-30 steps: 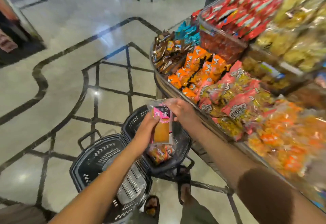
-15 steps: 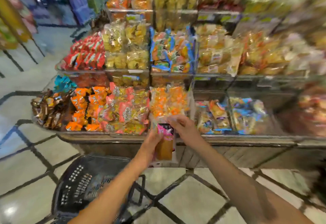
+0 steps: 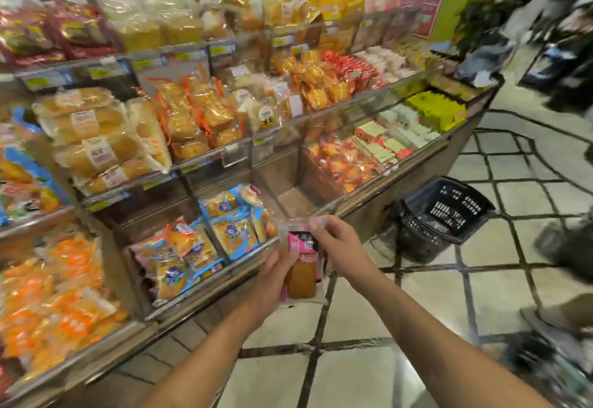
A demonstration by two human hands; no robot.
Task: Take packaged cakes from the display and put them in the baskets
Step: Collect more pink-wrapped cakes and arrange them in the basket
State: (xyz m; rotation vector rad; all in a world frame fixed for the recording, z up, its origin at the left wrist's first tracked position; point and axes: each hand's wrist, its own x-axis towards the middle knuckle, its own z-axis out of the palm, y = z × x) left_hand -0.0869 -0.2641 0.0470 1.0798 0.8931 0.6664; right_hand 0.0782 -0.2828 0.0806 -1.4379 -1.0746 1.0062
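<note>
Here both hands (image 3: pixel 282 276) (image 3: pixel 337 244) grip the packaged cake (image 3: pixel 301 266) between them.

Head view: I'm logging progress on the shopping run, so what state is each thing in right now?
packaged cake: held upright in front of the display, not yet in a basket.
left hand: grips the cake's left side.
right hand: pinches the wrapper's top edge.
black basket: on the floor beside the display, no packages visible inside.
blue-wrapped cakes: lying stocked in the display.
</note>
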